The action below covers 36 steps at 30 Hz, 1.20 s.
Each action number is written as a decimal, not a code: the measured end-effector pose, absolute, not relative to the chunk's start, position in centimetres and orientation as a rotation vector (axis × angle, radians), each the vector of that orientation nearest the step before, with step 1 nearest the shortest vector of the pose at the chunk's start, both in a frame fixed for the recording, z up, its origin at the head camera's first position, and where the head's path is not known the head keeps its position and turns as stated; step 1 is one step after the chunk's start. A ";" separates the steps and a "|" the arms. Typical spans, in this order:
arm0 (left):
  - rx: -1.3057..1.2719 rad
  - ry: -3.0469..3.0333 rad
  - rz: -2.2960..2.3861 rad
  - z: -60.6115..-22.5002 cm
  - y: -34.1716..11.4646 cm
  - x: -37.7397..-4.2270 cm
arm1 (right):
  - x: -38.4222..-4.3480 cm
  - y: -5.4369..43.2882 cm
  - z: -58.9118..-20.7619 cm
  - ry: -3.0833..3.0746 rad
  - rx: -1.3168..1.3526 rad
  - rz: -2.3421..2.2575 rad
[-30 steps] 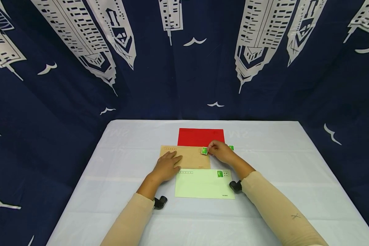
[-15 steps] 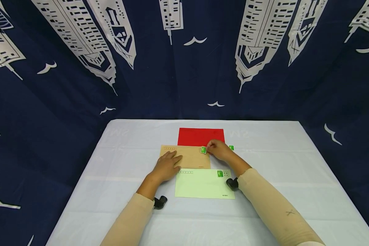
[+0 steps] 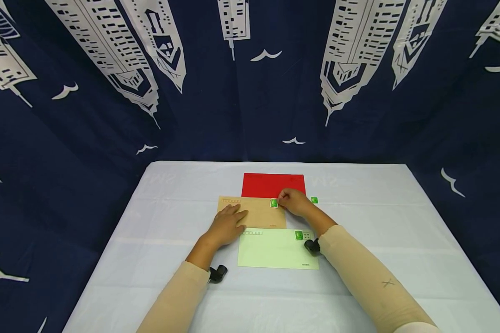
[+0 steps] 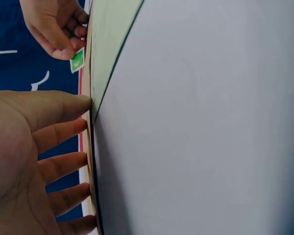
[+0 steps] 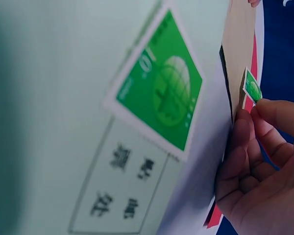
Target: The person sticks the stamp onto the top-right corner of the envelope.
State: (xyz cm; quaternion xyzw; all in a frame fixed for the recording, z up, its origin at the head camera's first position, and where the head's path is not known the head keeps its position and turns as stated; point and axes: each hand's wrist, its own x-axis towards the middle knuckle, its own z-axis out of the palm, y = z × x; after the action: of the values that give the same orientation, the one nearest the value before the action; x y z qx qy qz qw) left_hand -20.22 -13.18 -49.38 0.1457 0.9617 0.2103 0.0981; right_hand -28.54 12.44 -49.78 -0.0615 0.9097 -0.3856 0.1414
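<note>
My right hand (image 3: pixel 295 202) pinches a small green postage stamp (image 3: pixel 274 203) between thumb and forefinger, over the upper right corner of a brown envelope (image 3: pixel 260 215). In the right wrist view the held stamp (image 5: pixel 253 87) stands tilted, one corner in the fingertips. With fingers spread, my left hand (image 3: pixel 228 224) rests on the brown envelope's left part, its thumb at the top edge of a pale green envelope (image 3: pixel 271 254). That green envelope bears its own stamp (image 3: pixel 299 235) near the upper right, beside a printed box.
Behind the brown envelope lies a red envelope (image 3: pixel 271 185), partly covered. Another green stamp (image 3: pixel 314 200) is on the white tablecloth (image 3: pixel 358 217) right of the red envelope. A dark blue patterned curtain (image 3: pixel 216 106) hangs beyond the table.
My right hand has moved slightly left with the stamp, bringing it further over the brown envelope's corner. The left hand keeps its place.
</note>
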 end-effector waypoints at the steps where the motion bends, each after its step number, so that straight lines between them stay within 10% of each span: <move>1: 0.429 2.844 0.626 -49.4 -13.2 -20.2 | -28.6 12.4 -49.8 2.626 -0.173 -1.110; 36: 0.424 2.825 0.620 -49.6 -13.3 -20.3 | -28.9 11.0 -50.1 2.713 -0.035 -0.977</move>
State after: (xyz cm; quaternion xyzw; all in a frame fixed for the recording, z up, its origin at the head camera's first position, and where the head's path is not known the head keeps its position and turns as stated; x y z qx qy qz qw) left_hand -20.25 -13.34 -49.58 0.1440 0.9607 0.2108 0.1089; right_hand -28.92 10.97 -50.06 -0.0122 0.9330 -0.3358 0.1285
